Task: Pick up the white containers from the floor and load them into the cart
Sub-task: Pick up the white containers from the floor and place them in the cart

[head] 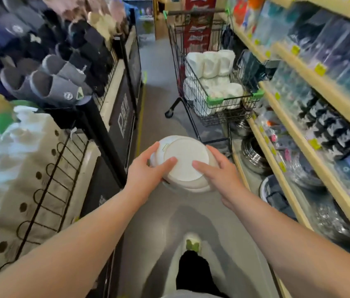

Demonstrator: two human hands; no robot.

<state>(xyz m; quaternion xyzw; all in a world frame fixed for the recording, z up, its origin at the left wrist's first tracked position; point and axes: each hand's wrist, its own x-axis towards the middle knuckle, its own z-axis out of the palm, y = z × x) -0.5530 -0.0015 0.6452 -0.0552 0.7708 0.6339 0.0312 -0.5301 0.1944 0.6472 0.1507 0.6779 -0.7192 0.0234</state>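
Observation:
I carry a round white container (186, 155) in mid-air over the aisle floor, its flat round face turned toward me. My left hand (148, 173) grips its left side with the thumb on that face. My right hand (219, 171) grips its right side the same way. Ahead stands a wire shopping cart (215, 102) with green corner guards, parked against the right-hand shelves. Several white containers (211, 63) are stacked inside it, some lying lower in the basket.
A rack of slippers (47, 80) and soft goods lines the left side of the narrow aisle. Wooden shelves (298, 100) with boxed goods and metal pots (253, 153) run along the right. My shoe (193, 244) is on the grey floor below.

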